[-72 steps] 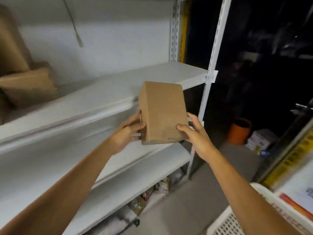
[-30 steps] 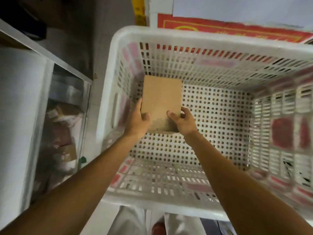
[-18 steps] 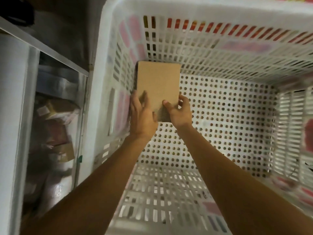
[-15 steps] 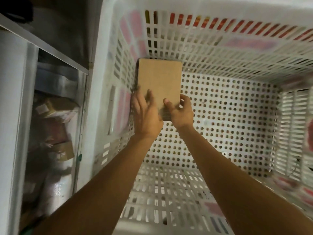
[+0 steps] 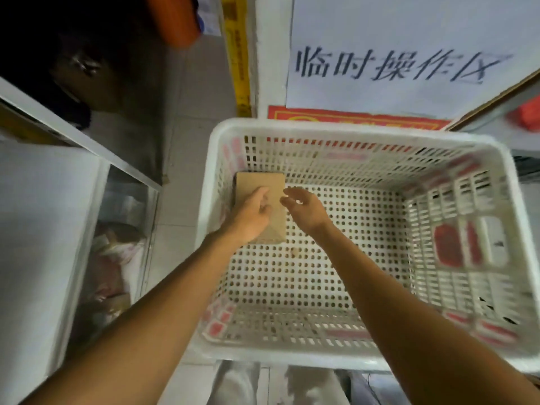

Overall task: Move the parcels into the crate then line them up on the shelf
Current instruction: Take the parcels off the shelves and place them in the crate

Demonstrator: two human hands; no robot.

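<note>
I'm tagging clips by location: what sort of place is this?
Probably a storeroom or parcel-sorting area: white metal shelving on the left, a white perforated crate holding a cardboard parcel, and a printed paper sign behind the crate.

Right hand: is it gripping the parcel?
No, the right hand is open beside the parcel, its fingers loose and curled round nothing.
</note>
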